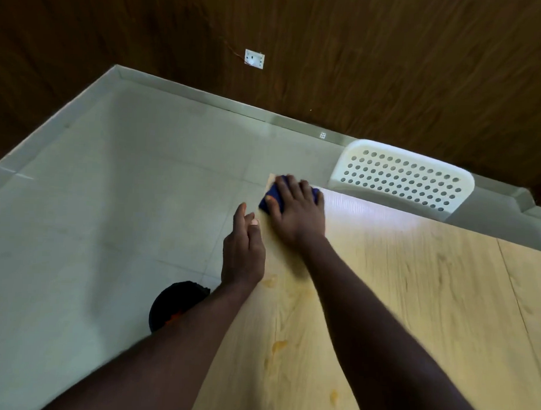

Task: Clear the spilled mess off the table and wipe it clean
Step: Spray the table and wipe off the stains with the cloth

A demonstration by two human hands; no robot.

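toward 7 o'clock a round black thing [175,299] sits on the floor, perhaps a bin; its contents are hidden. the left hand [243,253] is at the worktop [413,286] edge, fingers straight and close together, holding nothing. near 12 o'clock the right hand [296,212] presses flat, fingers spread, on a blue cloth [272,195] at the far corner. wiping looks under way, not finished: amber stains [279,346] lie toward 6 o'clock. a white perforated chair [402,178] stands at 2 o'clock.

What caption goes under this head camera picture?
Right hand presses a blue cloth on the table corner; yellowish spots lie nearer.
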